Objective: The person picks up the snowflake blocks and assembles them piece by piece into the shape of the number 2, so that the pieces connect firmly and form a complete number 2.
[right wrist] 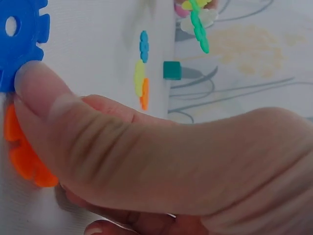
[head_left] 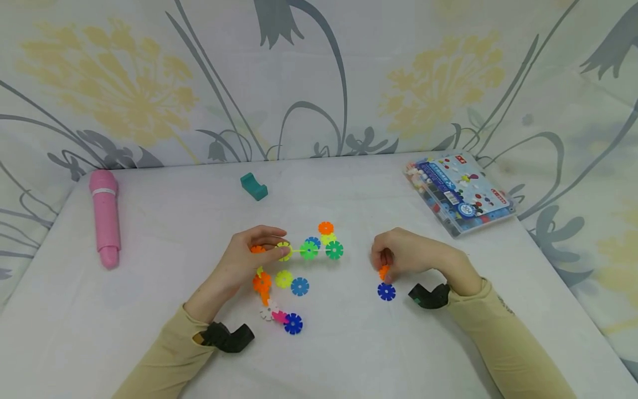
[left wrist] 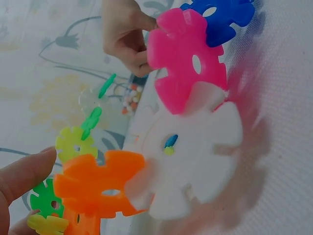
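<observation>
My left hand (head_left: 239, 257) pinches a chain of notched plastic flower discs between thumb and fingers. From its fingertips a yellow disc (head_left: 286, 257) leads to two green discs (head_left: 335, 250) on the right. Below the hand, the chain bends through orange discs (left wrist: 105, 181), a white disc (left wrist: 205, 152) and a pink disc (left wrist: 178, 54) to a dark blue disc (head_left: 293, 323). My right hand (head_left: 406, 252) pinches an orange disc (right wrist: 29, 164), partly hidden by the thumb. A blue disc (head_left: 386, 292) adjoins it at the thumb tip.
A loose yellow disc (head_left: 284, 279) and a light blue disc (head_left: 300, 286) lie within the chain's bend. Another orange disc (head_left: 326, 228) lies behind. Farther back are a teal block (head_left: 254, 187), a pink cylinder (head_left: 106, 221) at left and a clear compartment case (head_left: 463, 191) at right.
</observation>
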Available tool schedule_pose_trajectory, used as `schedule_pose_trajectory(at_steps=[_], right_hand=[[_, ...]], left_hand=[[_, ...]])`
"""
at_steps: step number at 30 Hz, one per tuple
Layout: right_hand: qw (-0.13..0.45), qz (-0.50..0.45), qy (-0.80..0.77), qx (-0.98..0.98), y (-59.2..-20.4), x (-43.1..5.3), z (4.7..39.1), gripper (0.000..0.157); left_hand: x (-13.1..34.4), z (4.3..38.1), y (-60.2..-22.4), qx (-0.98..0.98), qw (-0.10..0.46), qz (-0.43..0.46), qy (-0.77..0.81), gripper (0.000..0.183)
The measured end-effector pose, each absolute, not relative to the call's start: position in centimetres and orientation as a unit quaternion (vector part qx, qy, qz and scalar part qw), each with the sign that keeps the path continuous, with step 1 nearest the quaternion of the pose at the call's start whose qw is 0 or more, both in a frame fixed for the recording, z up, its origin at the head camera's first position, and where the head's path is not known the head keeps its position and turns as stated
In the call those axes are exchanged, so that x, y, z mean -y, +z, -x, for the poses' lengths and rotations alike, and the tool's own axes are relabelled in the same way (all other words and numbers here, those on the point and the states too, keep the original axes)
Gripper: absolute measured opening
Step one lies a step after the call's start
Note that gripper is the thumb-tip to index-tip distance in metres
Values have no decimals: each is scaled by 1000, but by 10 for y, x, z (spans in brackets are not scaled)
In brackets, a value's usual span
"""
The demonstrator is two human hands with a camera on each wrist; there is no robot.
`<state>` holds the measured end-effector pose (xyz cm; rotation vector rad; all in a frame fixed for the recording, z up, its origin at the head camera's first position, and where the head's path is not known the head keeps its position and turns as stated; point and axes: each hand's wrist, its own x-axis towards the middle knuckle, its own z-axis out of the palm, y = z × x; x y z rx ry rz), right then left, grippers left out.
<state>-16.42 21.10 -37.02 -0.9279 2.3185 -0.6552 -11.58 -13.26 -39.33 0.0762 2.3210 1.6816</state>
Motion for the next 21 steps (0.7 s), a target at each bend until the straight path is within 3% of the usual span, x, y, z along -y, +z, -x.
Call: schedule_pose_trajectory(at_steps=[9, 21], right_hand=[[271, 327, -236, -874, -372, -210, 166, 25], [107, 304, -325, -889, -385, -193, 164, 14]], left_hand=[[133, 116, -393, -802, 136, -25, 581, 42], [134, 115, -393, -799, 132, -15, 587, 42]])
